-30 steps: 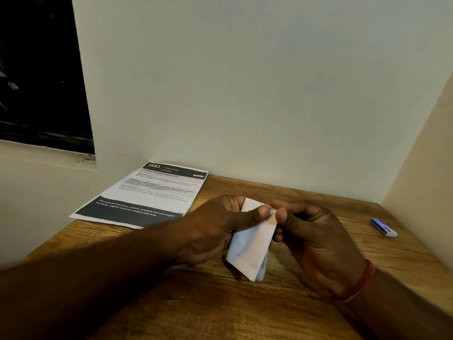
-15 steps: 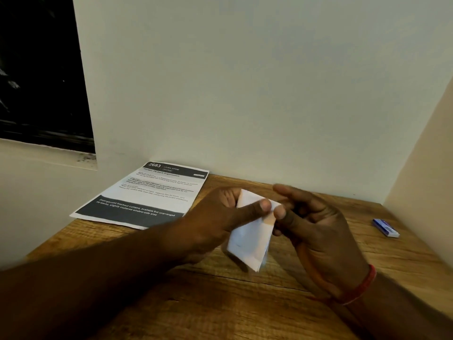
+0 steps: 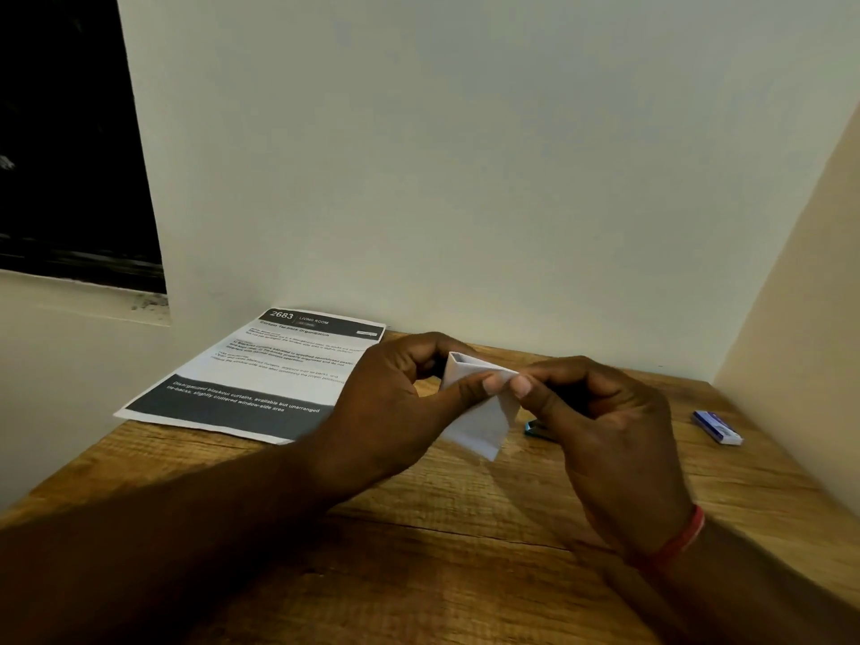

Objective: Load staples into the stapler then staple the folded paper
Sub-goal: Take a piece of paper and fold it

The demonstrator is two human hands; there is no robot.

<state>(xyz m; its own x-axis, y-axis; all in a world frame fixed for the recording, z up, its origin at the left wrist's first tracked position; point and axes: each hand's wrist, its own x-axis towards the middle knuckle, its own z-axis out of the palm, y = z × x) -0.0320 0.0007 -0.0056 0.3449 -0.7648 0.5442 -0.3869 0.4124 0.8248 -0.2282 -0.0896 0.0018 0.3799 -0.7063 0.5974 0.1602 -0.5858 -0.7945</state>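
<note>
Head view, from the left of the frame: a printed sheet (image 3: pixel 260 374) with dark bands lies flat on the wooden tabletop (image 3: pixel 465 528), its far edge near the wall. Just right of it, the left hand (image 3: pixel 391 407) pinches the folded paper (image 3: pixel 479 412) at frame centre, thumb on the near face and fingers curled behind. The paper is held above the tabletop, its long axis running from the open top edge at upper left down to a corner at lower right. The right hand (image 3: pixel 600 416) pinches the same top edge from the right, its thumb tip meeting the left thumb; a red band circles its wrist. A small teal object (image 3: pixel 533 428) on the tabletop peeks out between paper and right hand, mostly hidden. Farther right, well apart, lies a small blue-and-white box (image 3: pixel 716 427).
</note>
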